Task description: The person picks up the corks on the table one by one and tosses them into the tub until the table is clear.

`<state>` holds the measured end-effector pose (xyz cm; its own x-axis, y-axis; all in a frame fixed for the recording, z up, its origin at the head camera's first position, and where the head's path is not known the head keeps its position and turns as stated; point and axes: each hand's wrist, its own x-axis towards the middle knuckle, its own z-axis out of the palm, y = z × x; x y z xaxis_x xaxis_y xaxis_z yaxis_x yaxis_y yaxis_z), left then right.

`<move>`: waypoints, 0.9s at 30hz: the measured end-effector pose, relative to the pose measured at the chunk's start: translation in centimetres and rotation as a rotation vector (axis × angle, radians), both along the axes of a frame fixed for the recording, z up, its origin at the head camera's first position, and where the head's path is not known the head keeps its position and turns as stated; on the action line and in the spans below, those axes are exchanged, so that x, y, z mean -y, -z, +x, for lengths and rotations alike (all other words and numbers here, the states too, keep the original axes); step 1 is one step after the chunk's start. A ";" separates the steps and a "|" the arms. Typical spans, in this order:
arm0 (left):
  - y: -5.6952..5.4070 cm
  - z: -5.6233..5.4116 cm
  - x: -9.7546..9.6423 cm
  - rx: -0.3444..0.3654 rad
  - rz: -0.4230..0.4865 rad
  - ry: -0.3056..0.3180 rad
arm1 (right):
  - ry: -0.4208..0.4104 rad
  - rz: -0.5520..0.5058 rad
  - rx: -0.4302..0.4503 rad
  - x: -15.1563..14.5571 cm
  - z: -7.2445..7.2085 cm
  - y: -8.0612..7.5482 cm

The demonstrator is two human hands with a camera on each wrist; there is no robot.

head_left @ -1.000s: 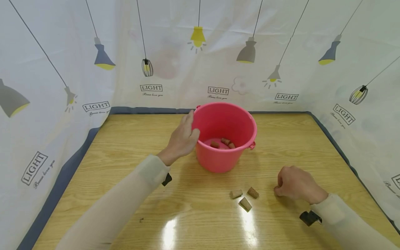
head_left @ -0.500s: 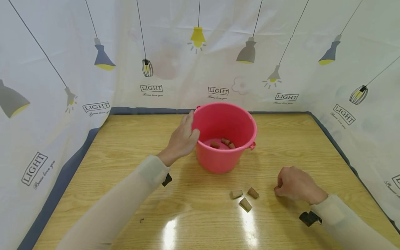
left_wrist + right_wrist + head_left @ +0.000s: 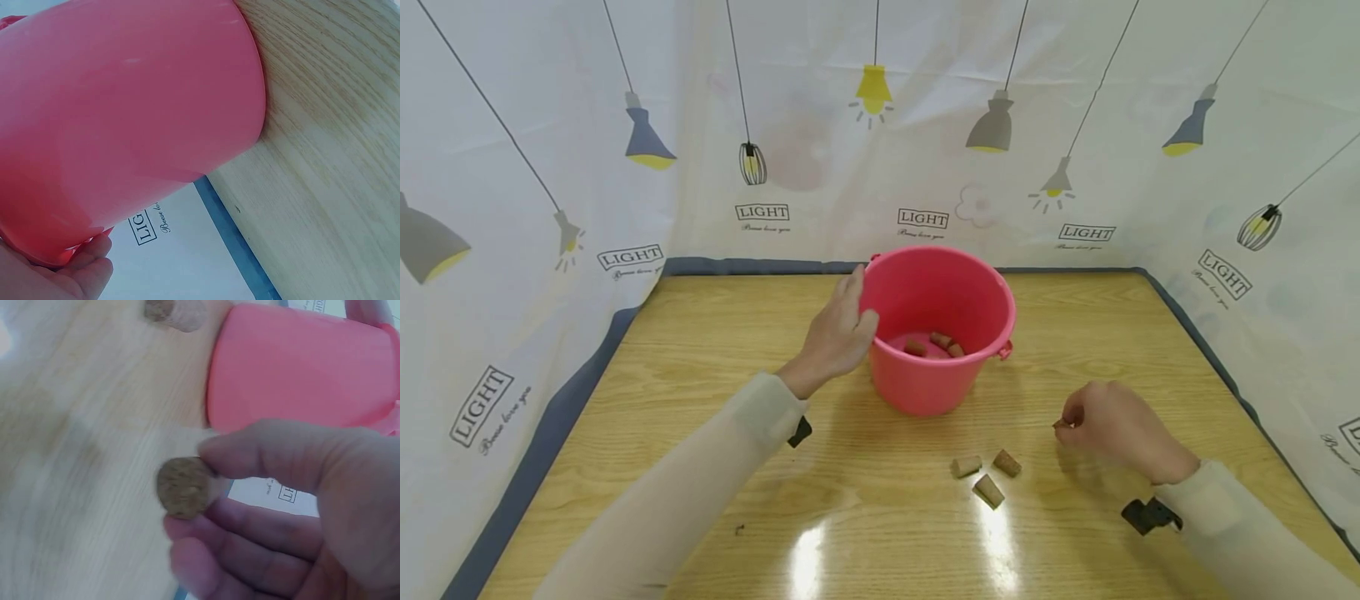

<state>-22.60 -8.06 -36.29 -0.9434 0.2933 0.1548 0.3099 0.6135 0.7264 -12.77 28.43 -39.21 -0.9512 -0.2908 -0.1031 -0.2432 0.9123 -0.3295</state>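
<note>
A pink bucket (image 3: 925,379) stands upright on the wooden table, with its mouth facing up. At its left rim, my left hand (image 3: 838,329) grips the edge; in the left wrist view the fingers (image 3: 90,272) bend round the rim. Between thumb and fingertips, my right hand (image 3: 1116,425) pinches a wine cork (image 3: 183,487), its round end facing the right wrist camera. That hand is just above the table, right of the bucket. Three more corks (image 3: 988,491) lie loose in front of the bucket. Inside it, a few corks (image 3: 915,347) rest on the bottom.
The wooden table (image 3: 700,333) is bordered at the back and sides by a white curtain (image 3: 842,225) printed with lamps. A small dark speck (image 3: 740,529) lies at the table's front left. The bucket's handle lug (image 3: 1004,350) sticks out on the right.
My right hand has lifted slightly off the table, and a cork now shows in its fingertips. The left hand, the bucket and the loose corks have stayed in place.
</note>
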 end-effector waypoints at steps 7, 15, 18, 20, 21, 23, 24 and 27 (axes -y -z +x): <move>-0.1 0.0 0.1 0.000 -0.009 -0.002 | 0.019 -0.076 -0.135 0.5 -0.1 -0.7; 0.0 0.0 0.1 0.002 -0.009 -0.001 | 0.030 -0.112 -0.232 1.0 -0.4 -1.6; 0.0 0.0 0.1 0.003 -0.008 -0.002 | 0.036 -0.135 -0.258 1.1 -0.3 -2.1; 0.0 0.0 0.1 0.005 -0.005 -0.003 | 0.051 -0.157 -0.272 1.3 -0.3 -2.4; 0.0 0.0 0.1 0.005 -0.005 -0.003 | 0.062 -0.168 -0.279 1.4 -0.3 -2.6; 0.0 0.0 0.1 0.004 -0.003 -0.002 | 0.081 -0.188 -0.297 1.5 -0.3 -2.9; 0.0 0.0 0.1 0.003 -0.003 -0.002 | 0.089 -0.197 -0.311 1.5 -0.3 -3.0; 0.0 0.0 0.1 0.001 -0.002 0.001 | 0.104 -0.224 -0.372 1.7 -0.3 -3.2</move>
<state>-22.60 -8.12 -36.28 -0.9432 0.2949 0.1529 0.3098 0.6147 0.7253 -13.10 26.70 -35.98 -0.9371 -0.1682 0.3060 -0.2934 0.8544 -0.4289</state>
